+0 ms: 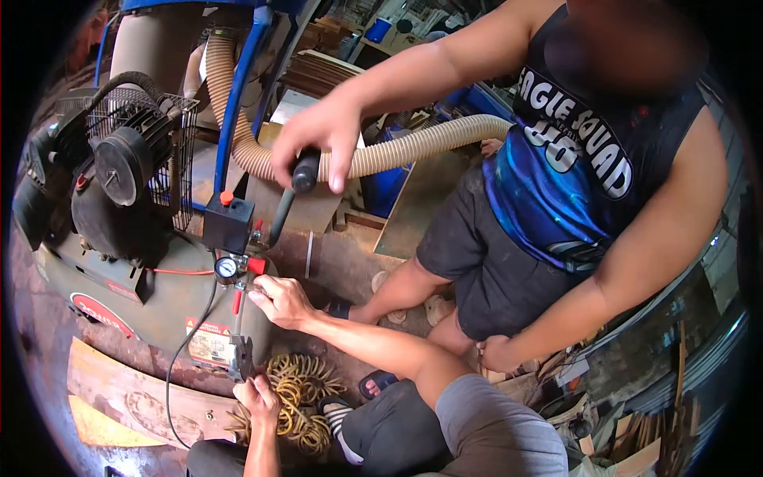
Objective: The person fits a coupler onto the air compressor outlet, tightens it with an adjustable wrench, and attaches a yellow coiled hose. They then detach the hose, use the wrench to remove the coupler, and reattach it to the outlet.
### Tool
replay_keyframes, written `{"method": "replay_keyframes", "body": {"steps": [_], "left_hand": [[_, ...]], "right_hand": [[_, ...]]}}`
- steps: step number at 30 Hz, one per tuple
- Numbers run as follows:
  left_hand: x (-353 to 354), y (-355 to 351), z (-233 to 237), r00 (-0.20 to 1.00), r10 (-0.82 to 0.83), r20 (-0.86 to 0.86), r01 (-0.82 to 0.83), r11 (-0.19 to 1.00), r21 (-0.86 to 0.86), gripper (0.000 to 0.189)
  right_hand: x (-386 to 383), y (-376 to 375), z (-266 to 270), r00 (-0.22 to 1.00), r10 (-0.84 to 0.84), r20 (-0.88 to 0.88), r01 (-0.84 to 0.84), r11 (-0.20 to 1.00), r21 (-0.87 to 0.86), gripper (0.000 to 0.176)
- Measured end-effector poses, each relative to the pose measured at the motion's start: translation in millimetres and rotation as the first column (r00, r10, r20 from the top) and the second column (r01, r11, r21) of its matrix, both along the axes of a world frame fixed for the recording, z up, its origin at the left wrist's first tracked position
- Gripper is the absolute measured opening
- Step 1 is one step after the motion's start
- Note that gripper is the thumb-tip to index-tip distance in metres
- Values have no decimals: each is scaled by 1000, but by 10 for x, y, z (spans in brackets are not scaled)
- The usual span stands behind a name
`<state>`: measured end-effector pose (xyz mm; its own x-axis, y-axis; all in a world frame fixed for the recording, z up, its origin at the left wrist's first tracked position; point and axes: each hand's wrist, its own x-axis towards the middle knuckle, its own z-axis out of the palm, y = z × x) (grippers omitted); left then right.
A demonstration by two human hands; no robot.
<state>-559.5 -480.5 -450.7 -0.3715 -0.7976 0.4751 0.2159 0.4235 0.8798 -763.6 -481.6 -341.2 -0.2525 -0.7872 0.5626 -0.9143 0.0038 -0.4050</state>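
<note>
My left hand (pixel 258 397) is closed around the lower end of a dark metal hand tool (pixel 241 358), shaped like pliers or a wrench. The tool stands in front of the warning label on an air compressor's tank (pixel 151 294). Above it, my right hand (pixel 282 302) has its fingers pinched together at the fittings below a round pressure gauge (pixel 226 268); what lies between them is hidden. Close to those fingers are a red knob (pixel 256 265) and a red-handled valve (pixel 237 300). A black pressure switch box (pixel 228 222) with an orange button sits over the gauge.
A person (pixel 548 199) stands opposite, one hand (pixel 326 143) over the compressor's black handle grip (pixel 305 171). A ribbed hose (pixel 429 143) runs behind. Coiled yellow hose (pixel 298 397) lies beside my left hand. A curved board (pixel 127 389) rests on the floor. Wood scraps (pixel 636 445) lie at lower right.
</note>
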Motion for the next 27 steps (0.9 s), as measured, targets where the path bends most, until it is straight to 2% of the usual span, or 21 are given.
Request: {"method": "replay_keyframes", "body": {"steps": [2,3,4,6,8,9,10,11,12,13,14,16,17,18,20,22,23,24,25,26,27], "left_hand": [[-1,8,-25,999,-16,-29,16,1000,-11,35],[-4,-3,-64,1000,-8,-30,7,1000,-13,35],[-14,-11,-115,1000,14,-25,-16,997,-70,35],[-11,-18,-173,999,38,-26,-41,991,-126,35],[19,2,-204,999,5,44,-1,995,-98,36],[4,26,-194,999,-53,9,53,999,-6,38],[-40,34,-169,999,-49,6,49,999,-7,38],[-85,39,-146,998,-43,-55,41,998,-39,43],[-114,35,-148,993,-39,-116,30,997,-71,49],[-130,48,-194,996,-42,-85,39,999,-34,55],[-117,52,-47,995,-41,-87,38,999,-35,55],[-71,123,434,952,-197,-236,244,951,192,58],[-52,141,496,922,-272,-276,347,897,275,60],[-46,164,625,922,-274,-275,349,896,275,60],[-61,256,887,902,-323,-287,405,864,300,60],[-98,378,910,850,-423,-314,505,823,259,60],[-106,476,1004,834,-445,-326,530,811,247,59],[-125,506,1156,821,-462,-336,549,801,239,59],[-188,471,1096,756,-593,-278,648,740,183,59],[-191,426,1011,686,-698,-205,727,669,155,59],[-159,410,1291,743,-637,-208,667,732,140,55]], "right_hand": [[22,-13,-1,986,-2,165,1,1000,4,28],[59,-3,54,967,-44,252,30,998,59,30],[67,-16,64,967,-36,251,22,998,60,30],[85,-21,94,901,-98,423,40,989,142,31],[97,3,120,887,-104,449,39,987,153,34],[93,23,174,919,-107,381,34,980,194,35],[87,37,231,946,-105,308,31,972,235,35],[46,64,225,989,-54,140,25,980,199,36],[87,110,328,989,-51,139,23,980,197,36],[160,184,516,997,-71,-6,71,984,165,39],[211,270,687,984,-98,-151,117,985,127,41],[246,498,933,982,-82,-172,111,980,164,48],[285,641,1059,995,39,92,-74,907,414,50],[310,767,1128,924,88,372,-304,757,579,51],[418,1103,916,857,351,377,-497,757,423,49],[458,1280,756,840,489,234,-542,749,382,45],[414,1372,749,822,250,513,-550,581,599,42],[436,1358,915,884,16,467,-444,338,830,42],[428,1467,930,839,68,540,-503,473,723,39],[403,1552,951,788,-68,612,-507,492,708,32],[351,1653,879,638,-29,770,-595,616,516,28]]}}
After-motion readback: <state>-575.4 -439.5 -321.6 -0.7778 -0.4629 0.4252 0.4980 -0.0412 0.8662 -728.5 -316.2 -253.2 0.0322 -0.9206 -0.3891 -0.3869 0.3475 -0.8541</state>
